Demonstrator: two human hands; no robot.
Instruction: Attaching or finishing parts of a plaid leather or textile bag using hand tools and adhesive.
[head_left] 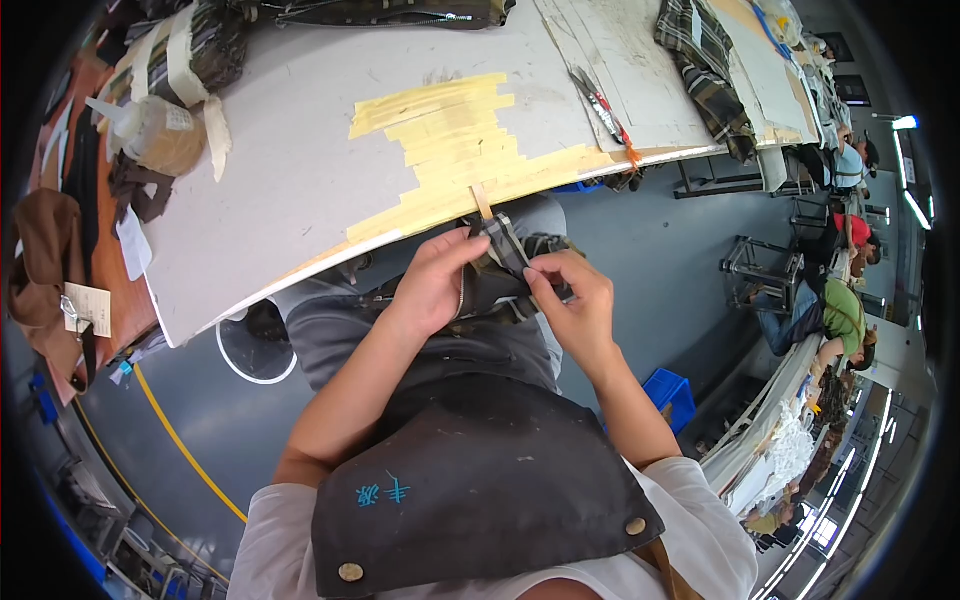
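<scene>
At the table's near edge, above my lap, my left hand (pixel 432 278) pinches a dark plaid garment piece (pixel 507 243) by its upper left side. My right hand (pixel 577 298) grips the same piece from the right, thumb and fingers pressed together on its edge. A metal zipper edge shows beside my left palm, and the rest of the cloth hangs over my lap, partly hidden by the hands. Just beyond, a short tan strip (pixel 482 201) sticks out over the table edge; whether it touches the cloth I cannot tell.
Yellow tape (pixel 440 130) covers part of the pale tabletop (pixel 290 140). A glue bottle (pixel 165 138) stands left; tweezers-like tools (pixel 598 105) lie right, near plaid cloth (pixel 705 75). A white-rimmed bin (pixel 257 350) and blue crate (pixel 668 398) are below. Several people work at right.
</scene>
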